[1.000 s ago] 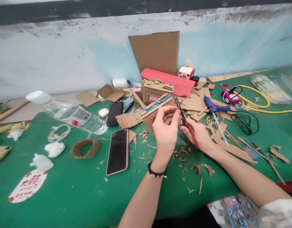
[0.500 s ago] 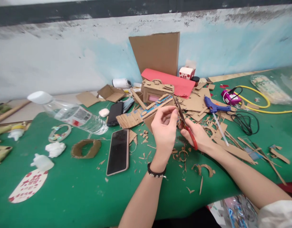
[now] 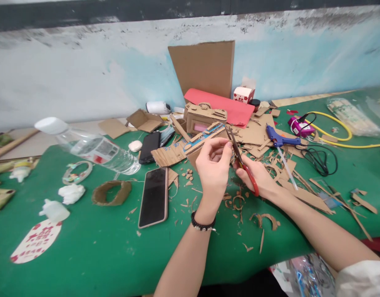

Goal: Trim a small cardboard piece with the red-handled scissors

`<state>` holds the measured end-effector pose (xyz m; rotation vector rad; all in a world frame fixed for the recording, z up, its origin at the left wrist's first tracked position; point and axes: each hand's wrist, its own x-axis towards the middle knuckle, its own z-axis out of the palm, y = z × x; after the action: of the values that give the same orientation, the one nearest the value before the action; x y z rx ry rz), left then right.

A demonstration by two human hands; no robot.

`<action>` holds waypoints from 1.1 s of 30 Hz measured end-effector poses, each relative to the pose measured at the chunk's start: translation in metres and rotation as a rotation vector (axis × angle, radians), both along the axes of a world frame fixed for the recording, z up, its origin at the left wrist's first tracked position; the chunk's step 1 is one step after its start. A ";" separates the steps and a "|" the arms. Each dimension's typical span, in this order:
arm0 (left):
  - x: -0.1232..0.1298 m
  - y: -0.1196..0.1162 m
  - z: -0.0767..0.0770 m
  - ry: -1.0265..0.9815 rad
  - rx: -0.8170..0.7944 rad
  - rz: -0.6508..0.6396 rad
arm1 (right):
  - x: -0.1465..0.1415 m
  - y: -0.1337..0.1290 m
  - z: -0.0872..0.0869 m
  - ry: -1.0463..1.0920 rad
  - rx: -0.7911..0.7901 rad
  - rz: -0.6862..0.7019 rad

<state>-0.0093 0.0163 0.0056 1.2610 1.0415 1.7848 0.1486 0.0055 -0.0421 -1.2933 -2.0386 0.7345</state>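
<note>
My right hand [image 3: 257, 176] is closed round the red handles of a pair of scissors [image 3: 250, 178], whose dark blades point up and to the left. Close against the blades, my left hand [image 3: 213, 165] pinches thumb to fingers; whatever is between them is too small or hidden to name. Behind the hands sits a cardboard model shaped like a camera [image 3: 206, 117], with a blue-marked cardboard piece [image 3: 205, 138] leaning in front. Small cardboard discs [image 3: 187, 175] and curved offcuts [image 3: 238, 202] lie on the green table below.
A phone [image 3: 153, 197], a cardboard ring [image 3: 112, 193] and a water bottle [image 3: 90, 148] are to the left. On the right lie a blue glue gun [image 3: 281, 139], its black cord, a purple plug block [image 3: 300, 126] and a yellow cable [image 3: 347, 128]. Red paper [image 3: 220, 106] lies at the back.
The scissors' red handle has shifted very slightly to the right and down. My left hand keeps its pinch, and the table items stay put.
</note>
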 end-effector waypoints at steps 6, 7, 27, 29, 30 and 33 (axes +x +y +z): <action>0.000 0.001 -0.002 -0.010 0.002 0.011 | -0.005 -0.001 0.001 -0.056 0.045 -0.123; 0.000 0.002 -0.003 -0.010 -0.004 0.010 | -0.006 -0.001 0.001 -0.056 0.049 -0.131; 0.000 0.003 -0.004 -0.024 -0.038 -0.039 | -0.004 -0.001 0.006 -0.042 -0.038 -0.058; 0.000 0.003 -0.005 -0.026 -0.046 -0.039 | -0.004 -0.001 0.004 -0.050 -0.021 -0.079; 0.000 0.003 -0.005 -0.025 -0.048 -0.037 | -0.004 -0.001 0.004 -0.052 -0.016 -0.090; 0.000 0.003 -0.006 -0.007 -0.037 -0.024 | -0.005 0.000 0.002 -0.068 -0.009 -0.130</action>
<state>-0.0089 0.0194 -0.0002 1.2398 1.0463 1.7426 0.1441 0.0051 -0.0399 -1.4586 -1.9847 0.6486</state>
